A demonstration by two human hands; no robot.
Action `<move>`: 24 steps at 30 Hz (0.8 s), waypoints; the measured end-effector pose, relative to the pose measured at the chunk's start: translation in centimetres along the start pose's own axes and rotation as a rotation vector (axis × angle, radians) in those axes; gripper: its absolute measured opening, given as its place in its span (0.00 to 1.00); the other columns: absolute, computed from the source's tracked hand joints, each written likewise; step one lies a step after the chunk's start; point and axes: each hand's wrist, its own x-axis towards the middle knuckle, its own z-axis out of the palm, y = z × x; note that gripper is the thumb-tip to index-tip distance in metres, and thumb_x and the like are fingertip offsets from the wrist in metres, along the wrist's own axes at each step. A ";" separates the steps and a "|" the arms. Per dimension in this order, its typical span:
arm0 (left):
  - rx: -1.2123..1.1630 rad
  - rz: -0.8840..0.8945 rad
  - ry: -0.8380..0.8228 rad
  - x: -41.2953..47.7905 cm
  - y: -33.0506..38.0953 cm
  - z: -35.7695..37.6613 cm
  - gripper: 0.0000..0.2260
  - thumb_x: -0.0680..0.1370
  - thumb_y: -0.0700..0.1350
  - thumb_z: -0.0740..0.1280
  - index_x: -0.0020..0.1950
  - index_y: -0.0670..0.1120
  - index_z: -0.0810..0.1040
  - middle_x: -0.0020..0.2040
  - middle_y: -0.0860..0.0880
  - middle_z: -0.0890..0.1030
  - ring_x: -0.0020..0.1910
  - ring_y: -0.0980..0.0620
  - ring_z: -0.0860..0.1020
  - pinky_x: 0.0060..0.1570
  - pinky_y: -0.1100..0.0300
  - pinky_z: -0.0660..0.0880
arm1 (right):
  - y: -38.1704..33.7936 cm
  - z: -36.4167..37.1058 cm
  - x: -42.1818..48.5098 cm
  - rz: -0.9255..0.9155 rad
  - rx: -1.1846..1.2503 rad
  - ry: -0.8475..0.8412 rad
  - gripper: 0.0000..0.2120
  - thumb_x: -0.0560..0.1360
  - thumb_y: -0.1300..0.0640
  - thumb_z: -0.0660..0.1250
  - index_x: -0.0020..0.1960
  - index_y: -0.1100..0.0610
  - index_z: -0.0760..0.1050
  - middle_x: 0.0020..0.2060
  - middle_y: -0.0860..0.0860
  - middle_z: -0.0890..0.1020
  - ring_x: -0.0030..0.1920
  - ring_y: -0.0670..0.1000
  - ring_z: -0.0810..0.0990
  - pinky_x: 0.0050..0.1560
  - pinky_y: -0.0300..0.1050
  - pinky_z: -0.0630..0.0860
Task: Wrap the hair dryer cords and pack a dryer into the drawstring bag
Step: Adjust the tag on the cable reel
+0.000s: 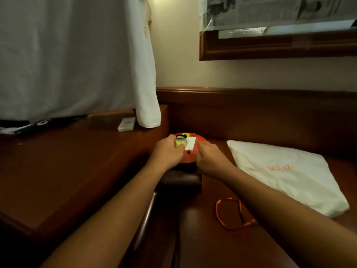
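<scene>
Both arms reach to the middle of the frame, where an orange-red rounded body that I take for the dryer (190,151) sits in the corner of the dark wooden worktop (202,238). The left hand (170,151) has its fingers curled round a small yellowish block (179,143) with a black top, possibly the plug, held against the dryer beside a white label (190,143). The right hand (208,157) lies with bent fingers on the dryer's right side. Whether it grips anything I cannot tell.

The white drawstring bag (280,171) lies flat at the right of the frame, well apart from the hands, with its mouth not spread. Its orange drawstring (231,213) loops loose on the worktop at lower centre. A white cloth (77,55) hangs at upper left, and a small white box (126,124) lies under its hem.

This looks like the cord stage, with the packing not yet begun. No run of cord shows clearly here. The next move likely calls for keeping the yellowish block secure so that any winding stays tight. One hand would then have to come free to open the bag's mouth.
</scene>
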 end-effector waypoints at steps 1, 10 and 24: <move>0.055 -0.018 -0.024 1.3 -0.2 0.5 0.23 0.80 0.56 0.63 0.71 0.46 0.73 0.66 0.42 0.78 0.64 0.41 0.77 0.61 0.51 0.75 | 0.3 0.1 1.3 0.019 -0.053 -0.025 0.23 0.81 0.52 0.53 0.74 0.58 0.65 0.70 0.58 0.70 0.67 0.62 0.70 0.66 0.60 0.70; 0.333 -0.052 0.089 6.2 -0.6 4.0 0.29 0.79 0.61 0.64 0.74 0.47 0.68 0.67 0.41 0.74 0.64 0.39 0.76 0.57 0.46 0.77 | 2.2 1.7 6.3 -0.016 -0.213 -0.054 0.23 0.82 0.49 0.54 0.77 0.52 0.61 0.70 0.55 0.64 0.66 0.58 0.63 0.64 0.56 0.71; 0.109 0.006 0.202 7.5 -1.3 4.3 0.21 0.76 0.56 0.68 0.60 0.40 0.78 0.56 0.40 0.81 0.53 0.40 0.80 0.41 0.55 0.72 | 2.9 2.7 7.1 -0.048 -0.270 -0.051 0.26 0.81 0.50 0.54 0.77 0.55 0.59 0.71 0.54 0.63 0.65 0.58 0.63 0.63 0.56 0.69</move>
